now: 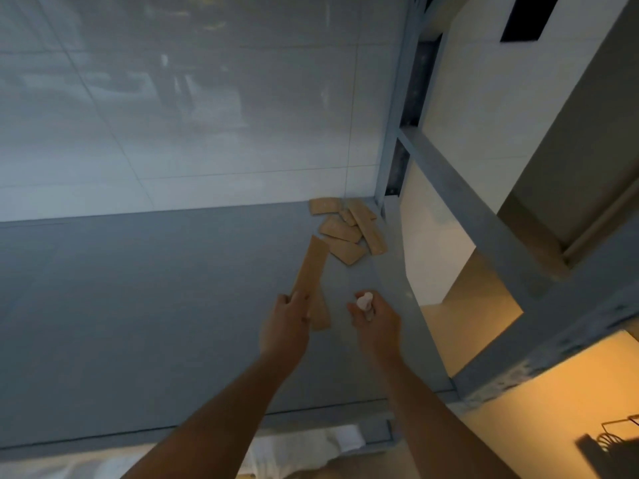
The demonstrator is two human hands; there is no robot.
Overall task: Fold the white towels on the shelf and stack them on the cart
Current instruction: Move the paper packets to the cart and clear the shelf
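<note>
Both my arms reach over a grey shelf board [138,305]. My left hand [285,324] grips a long tan strip [311,267] that points up and away from me; a second tan strip [320,314] lies just right of that hand. My right hand [375,318] is curled round a small white object [363,301] whose top sticks out above the fingers. White towel cloth [311,447] shows below the shelf's front edge, between my forearms.
Several short tan pieces [345,229] lie heaped in the shelf's back right corner. A grey metal upright [397,133] and a slanting grey beam [484,216] frame the right side. White tiled wall [173,115] stands behind. A wire rack [619,440] casts a shadow at lower right.
</note>
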